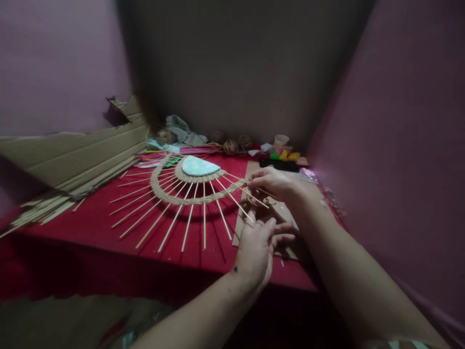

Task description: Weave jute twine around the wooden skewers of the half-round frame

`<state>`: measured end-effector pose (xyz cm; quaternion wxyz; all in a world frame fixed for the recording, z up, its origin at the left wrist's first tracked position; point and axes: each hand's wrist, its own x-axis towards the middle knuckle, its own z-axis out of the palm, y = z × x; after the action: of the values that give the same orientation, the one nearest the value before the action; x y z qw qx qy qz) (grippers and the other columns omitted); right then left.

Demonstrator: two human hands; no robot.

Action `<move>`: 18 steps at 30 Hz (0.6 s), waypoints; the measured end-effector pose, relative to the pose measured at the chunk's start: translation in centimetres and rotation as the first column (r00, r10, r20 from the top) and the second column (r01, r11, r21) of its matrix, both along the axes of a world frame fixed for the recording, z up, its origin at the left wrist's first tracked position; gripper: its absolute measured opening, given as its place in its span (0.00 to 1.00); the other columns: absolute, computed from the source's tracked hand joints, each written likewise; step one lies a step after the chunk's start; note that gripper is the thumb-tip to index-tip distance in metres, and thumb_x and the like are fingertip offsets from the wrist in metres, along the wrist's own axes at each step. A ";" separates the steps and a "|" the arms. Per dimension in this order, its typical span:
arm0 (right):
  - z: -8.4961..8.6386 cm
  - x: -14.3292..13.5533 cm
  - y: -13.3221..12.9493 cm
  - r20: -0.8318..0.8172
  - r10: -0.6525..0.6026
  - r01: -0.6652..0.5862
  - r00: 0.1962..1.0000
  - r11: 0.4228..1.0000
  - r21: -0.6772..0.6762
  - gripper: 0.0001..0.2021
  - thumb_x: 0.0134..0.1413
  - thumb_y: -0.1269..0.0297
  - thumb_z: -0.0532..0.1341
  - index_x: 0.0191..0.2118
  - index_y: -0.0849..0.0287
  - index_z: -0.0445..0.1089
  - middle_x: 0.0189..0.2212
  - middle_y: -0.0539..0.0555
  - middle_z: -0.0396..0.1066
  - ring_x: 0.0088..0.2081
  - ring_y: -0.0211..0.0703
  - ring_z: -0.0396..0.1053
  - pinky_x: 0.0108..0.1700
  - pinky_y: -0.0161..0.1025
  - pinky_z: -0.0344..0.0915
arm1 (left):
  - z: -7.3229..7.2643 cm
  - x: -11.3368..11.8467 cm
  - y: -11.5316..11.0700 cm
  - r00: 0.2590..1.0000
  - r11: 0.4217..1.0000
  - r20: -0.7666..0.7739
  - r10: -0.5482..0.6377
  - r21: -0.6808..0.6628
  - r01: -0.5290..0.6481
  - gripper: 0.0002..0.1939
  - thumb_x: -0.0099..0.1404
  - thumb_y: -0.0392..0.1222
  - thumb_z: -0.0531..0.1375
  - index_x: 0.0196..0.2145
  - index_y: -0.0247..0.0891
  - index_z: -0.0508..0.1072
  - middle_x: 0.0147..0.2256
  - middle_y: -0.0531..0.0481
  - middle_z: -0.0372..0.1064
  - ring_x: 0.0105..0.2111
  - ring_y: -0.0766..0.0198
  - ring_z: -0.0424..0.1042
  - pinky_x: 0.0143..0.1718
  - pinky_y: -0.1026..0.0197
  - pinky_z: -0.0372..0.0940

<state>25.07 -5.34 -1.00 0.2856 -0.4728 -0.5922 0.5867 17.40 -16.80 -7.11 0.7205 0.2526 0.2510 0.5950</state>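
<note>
A half-round frame of thin sticks fans out from a pale blue half disc [200, 166] above the red cloth. Twine is woven through the sticks in an inner band and a wider outer band [196, 199]. At the right end of the outer band, my right hand [271, 182] pinches the twine with its fingertips. Below it my left hand [258, 242] is at the lower right sticks, its thumb and index near a stick and the other fingers spread. Whether its fingertips grip the stick is unclear.
A brown board [240, 228] lies under my hands on the red cloth [98, 223]. Torn cardboard [90, 155] and loose sticks [47, 208] are at the left. Along the back are twine balls [230, 147], a cup [281, 141], coloured pieces [284, 155] and a black object [278, 165].
</note>
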 end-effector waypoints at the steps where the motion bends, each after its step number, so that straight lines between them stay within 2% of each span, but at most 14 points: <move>1: 0.0 0.0 0.0 -0.004 0.002 -0.002 1.000 1.000 -0.009 0.07 0.43 0.77 0.59 0.20 0.61 0.66 0.13 0.48 0.67 0.15 0.35 0.64 0.18 0.31 0.61 | 0.1 0.0 0.2 0.999 1.000 0.019 0.027 0.005 -0.027 0.27 0.59 0.34 0.61 0.55 0.42 0.60 0.41 0.47 0.67 0.33 0.62 0.74 0.32 0.61 0.69; 5: 0.2 0.0 -0.2 -0.005 0.007 -0.007 1.000 1.000 -0.018 0.07 0.43 0.76 0.60 0.20 0.60 0.65 0.13 0.48 0.67 0.16 0.36 0.65 0.19 0.31 0.63 | 0.1 0.0 0.6 0.994 0.997 0.079 0.074 0.021 -0.076 0.22 0.58 0.33 0.62 0.50 0.43 0.64 0.42 0.48 0.68 0.34 0.64 0.74 0.34 0.61 0.69; 11: 0.6 -0.1 -0.6 0.103 -0.009 0.000 0.995 0.996 0.088 0.08 0.43 0.76 0.60 0.19 0.61 0.64 0.12 0.46 0.65 0.11 0.28 0.53 0.12 0.29 0.46 | 0.1 0.3 1.0 0.981 0.994 0.160 0.109 -0.027 -0.106 0.18 0.57 0.34 0.64 0.45 0.39 0.67 0.35 0.52 0.69 0.26 0.70 0.69 0.26 0.67 0.65; 14: 0.6 0.0 -0.7 0.117 0.019 -0.034 0.993 0.992 0.123 0.08 0.44 0.75 0.59 0.18 0.61 0.64 0.11 0.46 0.64 0.11 0.27 0.51 0.13 0.29 0.46 | 0.1 0.6 1.3 0.974 0.995 0.207 0.094 -0.040 -0.088 0.14 0.57 0.33 0.64 0.41 0.37 0.69 0.31 0.53 0.69 0.24 0.71 0.68 0.24 0.68 0.64; 18: 0.2 0.2 -0.3 0.140 0.008 -0.028 0.990 0.989 0.142 0.07 0.43 0.75 0.59 0.19 0.61 0.65 0.10 0.45 0.61 0.12 0.28 0.50 0.13 0.30 0.45 | 0.0 0.8 1.1 0.971 0.993 0.235 0.050 -0.112 -0.024 0.07 0.54 0.35 0.66 0.30 0.33 0.71 0.25 0.53 0.65 0.22 0.71 0.64 0.21 0.67 0.61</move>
<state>25.25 -5.65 -0.76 0.2715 -0.4854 -0.6557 0.5106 18.21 -15.72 -7.12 0.7467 0.1353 0.1996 0.6199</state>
